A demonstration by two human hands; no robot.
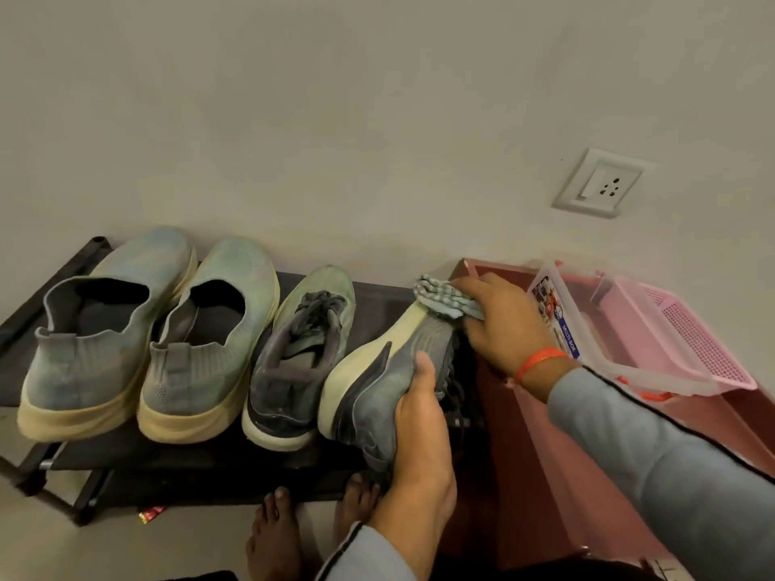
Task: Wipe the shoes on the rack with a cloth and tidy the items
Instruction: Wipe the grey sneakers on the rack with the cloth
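Shoes occupy the top tier of the dark rack (25, 316) in a row, and we read them from the left: a pair of grey slip-ons (100, 329) standing upright with heels toward us, then a grey laced sneaker (297, 354), also upright and heel-near. Next in line is its partner, the tilted sneaker (386, 371), rolled onto its side so that the pale sole edge faces left and upward; its long axis runs from the heel, near us, up and slightly right to the toe at the far end. We hold this shoe at the heel end with the left hand (419, 434), thumb curled over the upper and fingers wrapped beneath. At the toe end, the right hand (507, 325) presses a striped cloth (444, 299) against the toe, fingers curled around the bunched fabric. The cloth therefore lies at the far end of the shoe's axis, directly opposite the left-hand grip. We judge that the coming wipe should travel along this axis from toe toward heel, the right hand being the nearer to the unwiped length. Right of the rack, a clear plastic box (587, 329) sits nested in a pink basket (687, 329) on a maroon surface (524, 475).
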